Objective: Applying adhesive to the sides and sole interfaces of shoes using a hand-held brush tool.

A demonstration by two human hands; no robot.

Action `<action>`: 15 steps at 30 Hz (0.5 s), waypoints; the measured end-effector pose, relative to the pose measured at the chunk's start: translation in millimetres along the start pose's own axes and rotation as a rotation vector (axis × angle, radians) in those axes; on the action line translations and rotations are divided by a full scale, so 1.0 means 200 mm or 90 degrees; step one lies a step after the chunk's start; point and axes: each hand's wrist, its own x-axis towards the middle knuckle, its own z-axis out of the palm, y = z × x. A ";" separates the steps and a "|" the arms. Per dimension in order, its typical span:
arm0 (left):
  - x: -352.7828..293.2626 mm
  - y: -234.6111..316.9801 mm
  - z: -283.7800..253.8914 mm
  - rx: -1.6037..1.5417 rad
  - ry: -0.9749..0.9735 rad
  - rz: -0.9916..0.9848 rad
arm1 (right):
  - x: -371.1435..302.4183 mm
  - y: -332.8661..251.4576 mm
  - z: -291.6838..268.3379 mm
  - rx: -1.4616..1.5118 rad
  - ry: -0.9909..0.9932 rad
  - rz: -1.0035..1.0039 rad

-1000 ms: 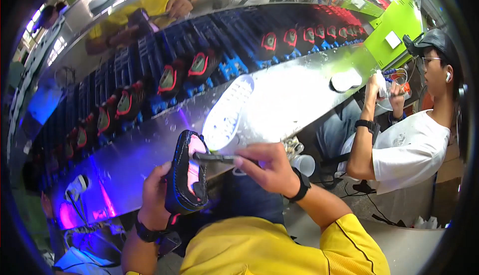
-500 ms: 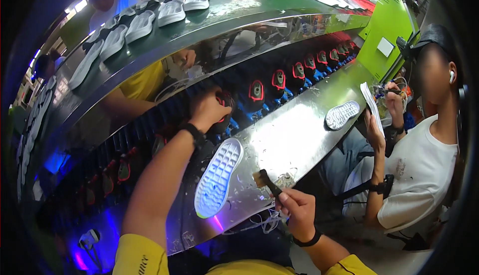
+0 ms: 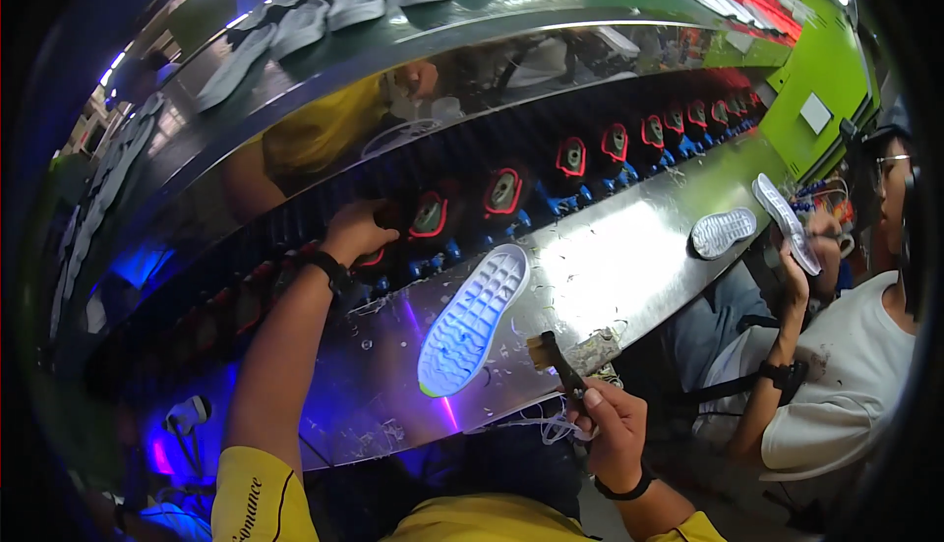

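Left hand curled at red-rimmed shoe in row, can't see grip; shoe could drop if hold loose. Right hand closed round brush. White sole on bench near brush; bump could knock it.

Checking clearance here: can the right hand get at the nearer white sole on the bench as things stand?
Probably yes: the white sole lies uncovered on the bench, ahead and left of the right hand. The brush it holds would likely hinder a grasp.
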 end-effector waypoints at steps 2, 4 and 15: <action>-0.07 -0.01 -0.04 -0.045 0.043 -0.017 | -0.03 0.01 0.06 -0.022 -0.008 0.004; -0.15 0.00 -0.09 -0.126 0.066 -0.064 | -0.08 0.00 0.10 -0.052 -0.029 0.001; -1.31 0.17 -0.52 -1.182 0.066 -0.221 | -0.32 -0.03 0.42 -0.160 -0.140 0.060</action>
